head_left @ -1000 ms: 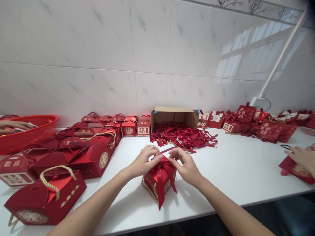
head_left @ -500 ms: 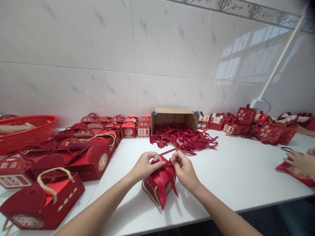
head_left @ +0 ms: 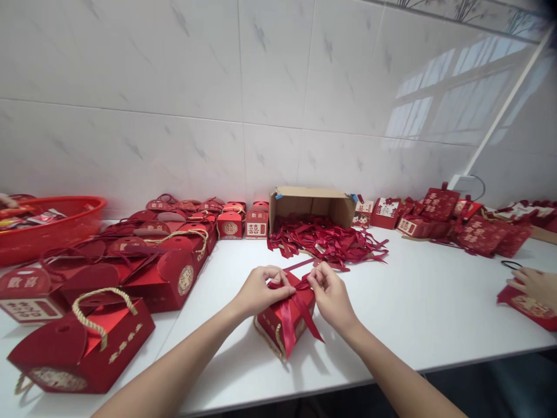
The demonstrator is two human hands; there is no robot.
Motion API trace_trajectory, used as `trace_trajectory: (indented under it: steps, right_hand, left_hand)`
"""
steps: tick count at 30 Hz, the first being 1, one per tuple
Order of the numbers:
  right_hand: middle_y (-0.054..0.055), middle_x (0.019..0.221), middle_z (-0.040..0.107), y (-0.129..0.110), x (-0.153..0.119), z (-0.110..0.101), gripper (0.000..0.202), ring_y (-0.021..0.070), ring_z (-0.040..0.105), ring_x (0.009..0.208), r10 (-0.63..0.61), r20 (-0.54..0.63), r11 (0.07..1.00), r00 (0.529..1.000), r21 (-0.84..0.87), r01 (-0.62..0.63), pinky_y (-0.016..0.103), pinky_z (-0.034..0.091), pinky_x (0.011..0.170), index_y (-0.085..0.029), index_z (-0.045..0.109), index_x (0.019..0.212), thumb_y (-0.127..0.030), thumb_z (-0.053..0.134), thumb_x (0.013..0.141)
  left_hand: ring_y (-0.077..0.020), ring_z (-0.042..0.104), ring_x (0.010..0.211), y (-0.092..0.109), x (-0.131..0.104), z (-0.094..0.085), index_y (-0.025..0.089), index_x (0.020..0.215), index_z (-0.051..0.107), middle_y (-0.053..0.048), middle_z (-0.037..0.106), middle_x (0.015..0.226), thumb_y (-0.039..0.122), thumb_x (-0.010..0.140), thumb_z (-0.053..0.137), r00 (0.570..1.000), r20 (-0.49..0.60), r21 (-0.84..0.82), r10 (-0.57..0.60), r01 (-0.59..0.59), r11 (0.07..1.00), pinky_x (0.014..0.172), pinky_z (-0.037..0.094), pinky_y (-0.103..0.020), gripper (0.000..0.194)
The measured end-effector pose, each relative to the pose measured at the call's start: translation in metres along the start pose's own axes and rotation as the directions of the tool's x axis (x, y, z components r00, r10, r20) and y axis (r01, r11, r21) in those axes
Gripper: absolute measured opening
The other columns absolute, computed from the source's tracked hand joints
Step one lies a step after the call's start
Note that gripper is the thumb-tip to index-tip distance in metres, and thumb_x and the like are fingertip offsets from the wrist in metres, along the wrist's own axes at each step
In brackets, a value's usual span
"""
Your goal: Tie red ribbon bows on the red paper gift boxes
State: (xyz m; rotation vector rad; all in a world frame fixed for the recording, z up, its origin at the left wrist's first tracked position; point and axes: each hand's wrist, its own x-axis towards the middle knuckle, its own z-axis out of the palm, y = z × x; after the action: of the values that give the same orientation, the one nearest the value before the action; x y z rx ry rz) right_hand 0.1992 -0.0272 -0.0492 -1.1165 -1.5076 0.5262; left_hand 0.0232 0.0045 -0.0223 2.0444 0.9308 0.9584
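Observation:
A small red gift box (head_left: 272, 321) with a gold cord handle stands on the white table in front of me. Dark red ribbon (head_left: 288, 325) is looped on its top, with two tails hanging down the near side. My left hand (head_left: 263, 290) pinches the ribbon at the left of the bow, thumb against fingers. At the right of the bow, my right hand (head_left: 327, 290) grips another part of the ribbon between thumb and forefinger. The fingers partly hide the knot.
Behind the box, a cardboard carton (head_left: 311, 194) lies on its side, spilling red ribbons (head_left: 331, 241). Rows of red gift boxes (head_left: 152, 284) and a red basin (head_left: 82, 226) fill the left. At right, another person's hand (head_left: 537, 284) rests on a red packet (head_left: 528, 307).
My right hand has moved slightly right, drawing the ribbon outward, and the right tail has swung right. The view has shifted a little. At far left, a person's arm has lifted from the basin.

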Motion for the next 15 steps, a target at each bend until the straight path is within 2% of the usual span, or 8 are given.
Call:
trace_trajectory:
  steps: [5,9,12,15]
  right_hand:
    - [-0.003,0.066,0.039,0.002,0.002,-0.002,0.022,0.0129,0.041,0.062,0.003,0.006,1.0,1.0,0.023,-0.003,0.026,0.036,0.061,-0.022,0.032,0.068,-0.027,0.046,0.083]
    - [0.001,0.078,0.05,0.006,0.005,-0.004,0.015,0.0155,0.05,0.072,0.04,0.075,0.995,0.996,0.088,-0.047,0.028,0.04,0.065,-0.021,0.043,0.084,-0.034,0.049,0.083]
    - [0.003,0.082,0.054,0.005,0.005,-0.008,0.024,0.017,0.052,0.075,0.114,0.117,0.993,0.987,-0.023,-0.112,0.029,0.041,0.067,-0.019,0.048,0.087,-0.043,0.047,0.084]
    - [0.002,0.073,0.054,0.002,0.004,-0.011,0.028,0.0162,0.05,0.069,0.085,0.169,0.987,0.982,-0.149,-0.06,0.029,0.039,0.065,-0.018,0.051,0.074,-0.045,0.048,0.083]
  left_hand:
    - [-0.0189,0.059,0.082,0.001,-0.001,-0.001,0.015,0.06,0.057,-0.003,0.065,0.075,0.029,0.068,0.068,1.0,0.015,0.014,-0.02,0.019,1.0,0.075,0.043,-0.029,0.02]
    - [-0.018,0.059,0.076,0.0,-0.003,-0.002,0.014,0.071,0.061,-0.004,0.065,0.078,0.032,0.068,0.069,0.999,0.018,0.001,-0.048,0.048,0.999,0.073,0.045,-0.03,0.02]
    - [-0.0174,0.06,0.076,-0.002,-0.004,-0.002,0.014,0.074,0.06,-0.005,0.065,0.084,0.033,0.067,0.069,0.999,0.021,-0.024,-0.036,0.037,0.999,0.073,0.046,-0.03,0.022]
    - [-0.0171,0.059,0.077,0.0,-0.005,-0.002,0.015,0.073,0.055,-0.005,0.065,0.084,0.033,0.067,0.07,1.0,0.015,-0.051,-0.011,0.011,0.999,0.073,0.046,-0.029,0.024]
